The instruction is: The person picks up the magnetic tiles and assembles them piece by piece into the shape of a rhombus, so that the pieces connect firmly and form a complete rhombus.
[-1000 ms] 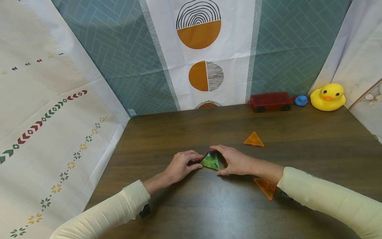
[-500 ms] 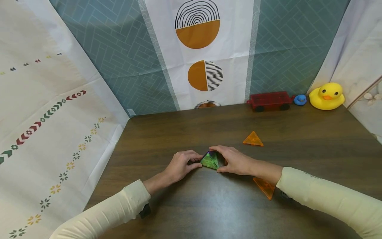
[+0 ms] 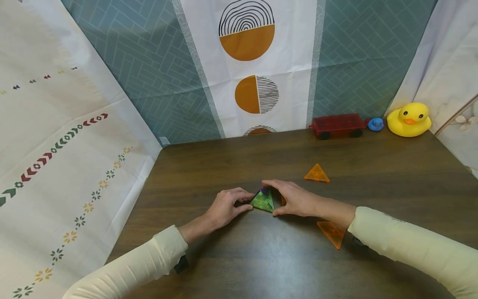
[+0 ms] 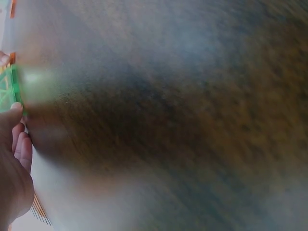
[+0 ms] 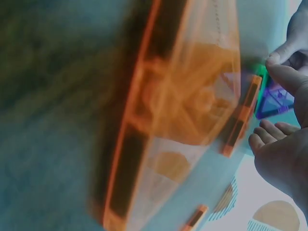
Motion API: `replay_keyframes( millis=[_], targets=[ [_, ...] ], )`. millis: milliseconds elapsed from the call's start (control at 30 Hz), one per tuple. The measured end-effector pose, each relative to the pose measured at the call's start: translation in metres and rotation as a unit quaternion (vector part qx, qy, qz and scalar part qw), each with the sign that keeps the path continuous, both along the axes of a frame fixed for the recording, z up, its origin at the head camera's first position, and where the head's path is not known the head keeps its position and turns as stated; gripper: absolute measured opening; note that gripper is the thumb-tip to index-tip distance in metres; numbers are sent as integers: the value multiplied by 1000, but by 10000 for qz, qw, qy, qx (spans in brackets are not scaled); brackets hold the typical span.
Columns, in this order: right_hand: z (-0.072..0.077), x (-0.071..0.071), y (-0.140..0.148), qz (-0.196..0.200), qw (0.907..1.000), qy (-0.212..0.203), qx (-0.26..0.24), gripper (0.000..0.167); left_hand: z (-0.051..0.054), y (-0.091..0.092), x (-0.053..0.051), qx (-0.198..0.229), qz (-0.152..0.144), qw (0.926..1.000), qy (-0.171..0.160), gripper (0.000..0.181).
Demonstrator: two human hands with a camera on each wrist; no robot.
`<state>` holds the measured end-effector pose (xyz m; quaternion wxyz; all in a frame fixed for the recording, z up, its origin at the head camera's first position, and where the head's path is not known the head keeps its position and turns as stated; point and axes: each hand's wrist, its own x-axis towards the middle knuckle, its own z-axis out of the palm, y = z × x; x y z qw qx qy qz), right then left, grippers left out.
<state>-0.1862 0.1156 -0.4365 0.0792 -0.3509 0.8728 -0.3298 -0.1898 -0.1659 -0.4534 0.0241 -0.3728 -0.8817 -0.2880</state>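
Green and purple see-through triangular magnetic tiles (image 3: 263,201) lean together as a small pyramid on the table. My left hand (image 3: 225,207) pinches its left corner between thumb and fingers; the left wrist view shows the thumb on the green tile (image 4: 6,91). From the right, my right hand (image 3: 298,200) holds the pyramid, thumb at the front corner and fingers at the back. Partly hidden by that hand, an orange triangular tile (image 3: 283,201) is beside the pyramid. Another orange tile (image 3: 331,234) lies below the right wrist, looming large in the right wrist view.
A third orange triangle (image 3: 317,173) lies farther back on the brown table (image 3: 209,166). Along the back edge stand a red wheeled car base (image 3: 337,126), a small blue duck (image 3: 375,124) and a big yellow duck (image 3: 409,120). Patterned cloths hang behind and at the sides.
My right hand has shifted very slightly up and to the right, with more of the orange tile beside the pyramid showing. The left hand and the pyramid stay in place.
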Motion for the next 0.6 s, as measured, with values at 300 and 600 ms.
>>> replay_keyframes(
  millis=[300,600],
  targets=[
    [13,-6,20,-165,9996,-243,19,107,5,-6,-2,-126,-111,9998,143,43],
    [16,-11,49,-633,9967,-509,27,108,24,-11,-7,-785,204,9942,-705,83]
  ],
)
